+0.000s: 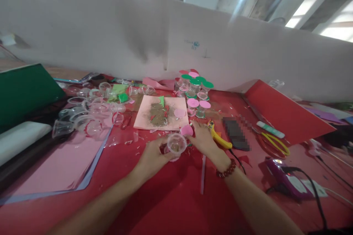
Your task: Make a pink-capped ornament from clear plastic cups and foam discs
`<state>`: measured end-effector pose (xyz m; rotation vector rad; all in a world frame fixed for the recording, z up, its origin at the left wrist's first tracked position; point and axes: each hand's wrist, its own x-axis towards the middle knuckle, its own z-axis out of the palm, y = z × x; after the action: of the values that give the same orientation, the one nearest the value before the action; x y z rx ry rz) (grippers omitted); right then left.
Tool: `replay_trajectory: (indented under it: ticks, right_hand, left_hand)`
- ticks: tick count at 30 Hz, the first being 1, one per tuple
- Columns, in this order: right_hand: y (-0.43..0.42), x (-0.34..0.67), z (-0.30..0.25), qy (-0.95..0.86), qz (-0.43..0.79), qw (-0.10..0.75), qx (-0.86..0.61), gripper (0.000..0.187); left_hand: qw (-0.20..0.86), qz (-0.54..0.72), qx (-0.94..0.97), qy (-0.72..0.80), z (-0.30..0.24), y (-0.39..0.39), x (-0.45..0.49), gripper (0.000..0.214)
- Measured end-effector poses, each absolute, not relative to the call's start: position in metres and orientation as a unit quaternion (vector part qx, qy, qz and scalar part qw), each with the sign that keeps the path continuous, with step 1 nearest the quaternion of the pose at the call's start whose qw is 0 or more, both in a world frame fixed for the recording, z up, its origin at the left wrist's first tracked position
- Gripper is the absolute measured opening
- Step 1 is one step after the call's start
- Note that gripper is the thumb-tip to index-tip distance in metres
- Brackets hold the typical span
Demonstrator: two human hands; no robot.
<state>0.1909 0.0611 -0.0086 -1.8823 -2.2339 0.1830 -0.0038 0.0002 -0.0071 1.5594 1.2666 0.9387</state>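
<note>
A clear plastic cup (176, 143) is held in my left hand (153, 152), its round open rim facing me. Just right of the cup, my right hand (202, 136) has its thumb and fingers closed on a small pink disc (186, 130). A yellow glue gun (220, 140) lies beside the right hand. Behind both hands rests a pale pink card sheet (140, 117) with a brown, scuffed patch and red and green scraps on it. Another pink disc (179, 112) lies at its right side.
Several cups topped with green discs (205, 85) and pink discs stand at the back. Clear cups (92, 126) lie jumbled at left above pink paper (60, 165). To the right are a dark phone (235, 133), yellow-handled scissors (275, 143), a glue stick (270, 129) and a purple corded device (289, 181).
</note>
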Motion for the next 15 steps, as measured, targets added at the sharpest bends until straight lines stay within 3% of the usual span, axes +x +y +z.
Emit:
replay_trajectory:
  ticks: [6, 11, 13, 15]
  right_hand:
    - [0.065, 0.203, -0.019, -0.739, 0.159, 0.312, -0.576, 0.020]
    - [0.059, 0.207, -0.003, -0.586, 0.361, 0.523, -0.503, 0.022]
    - [0.054, 0.206, 0.007, -0.519, 0.478, 0.551, -0.446, 0.025]
    - [0.049, 0.204, 0.016, -0.485, 0.558, 0.522, -0.425, 0.027]
  left_hand:
    - [0.453, 0.334, 0.649, 0.512, -0.011, -0.004, 0.001, 0.027]
    - [0.485, 0.323, 0.639, 0.501, -0.013, -0.004, 0.004, 0.028]
    - [0.485, 0.322, 0.639, 0.502, -0.015, -0.003, 0.004, 0.026]
    - [0.482, 0.320, 0.637, 0.509, -0.016, -0.003, 0.004, 0.025]
